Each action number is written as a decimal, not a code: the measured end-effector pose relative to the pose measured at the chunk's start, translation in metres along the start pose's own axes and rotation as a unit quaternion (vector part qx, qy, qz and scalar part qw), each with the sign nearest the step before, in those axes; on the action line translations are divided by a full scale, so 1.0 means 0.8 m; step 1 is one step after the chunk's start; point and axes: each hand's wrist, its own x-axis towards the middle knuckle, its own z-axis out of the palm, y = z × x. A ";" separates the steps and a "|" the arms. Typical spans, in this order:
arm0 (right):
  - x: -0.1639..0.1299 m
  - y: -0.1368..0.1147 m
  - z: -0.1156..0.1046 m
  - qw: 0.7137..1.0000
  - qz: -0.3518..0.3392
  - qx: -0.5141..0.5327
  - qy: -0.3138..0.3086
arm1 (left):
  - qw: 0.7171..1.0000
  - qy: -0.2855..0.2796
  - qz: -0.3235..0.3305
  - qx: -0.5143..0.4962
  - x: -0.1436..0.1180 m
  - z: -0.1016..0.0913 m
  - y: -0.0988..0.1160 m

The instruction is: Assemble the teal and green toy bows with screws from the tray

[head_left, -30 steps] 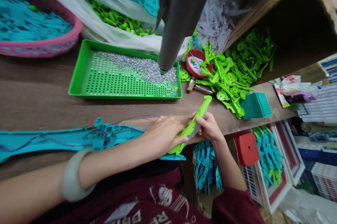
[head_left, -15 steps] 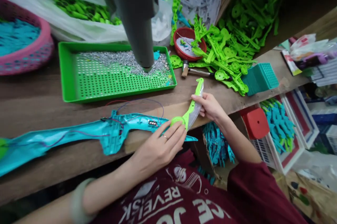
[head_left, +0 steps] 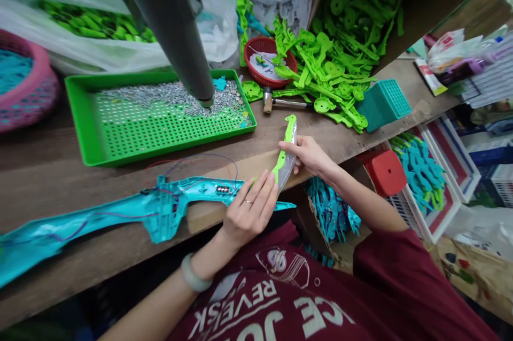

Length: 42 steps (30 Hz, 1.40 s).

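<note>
A curved lime-green plastic part (head_left: 282,158) with a clear strip (head_left: 286,170) along its right edge is between my two hands, tilted above the bench edge. My right hand (head_left: 310,156) pinches it near the upper end, thumb on top. My left hand (head_left: 252,204), wearing a ring, is closed over the lower end and hides it. Just left of that hand lies a long turquoise plastic shell (head_left: 168,207), hollow side up, with thin red and blue wires and small metal pieces inside. Its pointed tip shows beyond my left fingers.
A green tray (head_left: 160,140) of small metal pieces stands behind the shell, under a grey machine column (head_left: 176,25). Further right are a hammer (head_left: 280,102), a red basket (head_left: 270,63), heaped lime-green parts (head_left: 332,68) and a teal block (head_left: 385,105). A pink basket (head_left: 36,79) sits left.
My left hand now covers the round lower end of the lime-green part, which showed before. The view has shifted, so bench items appear further left.
</note>
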 end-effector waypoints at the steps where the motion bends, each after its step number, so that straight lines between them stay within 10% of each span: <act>1: -0.001 -0.002 -0.005 0.999 0.011 -0.030 -0.005 | 1.000 -0.002 0.000 0.003 0.000 -0.001 0.000; 5: -0.012 -0.019 -0.040 0.964 0.000 -0.267 0.003 | 1.000 -0.005 -0.004 0.004 -0.004 -0.001 0.003; 9: 0.007 -0.069 -0.051 0.904 -0.276 -0.283 0.166 | 1.000 -0.030 -0.007 0.001 -0.009 0.000 0.011; 13: 0.062 -0.130 0.015 0.868 -0.474 -0.149 -0.001 | 0.994 -0.108 -0.010 0.003 -0.014 -0.029 0.015; 16: 0.097 -0.160 0.071 0.856 -0.462 -0.142 -0.186 | 0.995 -0.094 -0.007 -0.044 -0.012 -0.080 -0.013; 20: 0.111 -0.180 0.100 0.865 -0.449 -0.106 -0.198 | 0.996 -0.049 -0.057 -0.039 0.012 -0.125 -0.115; 26: 0.105 -0.188 0.100 0.862 -0.480 -0.013 -0.165 | 0.940 -0.310 0.056 -0.130 0.066 -0.056 -0.247; 37: 0.111 -0.113 0.134 0.876 -0.467 0.113 -0.020 | 0.933 -0.349 0.054 -0.065 0.058 -0.049 -0.282; 42: 0.124 -0.103 0.142 0.885 -0.447 0.128 -0.018 | 0.968 -0.246 0.029 0.050 0.055 -0.081 -0.247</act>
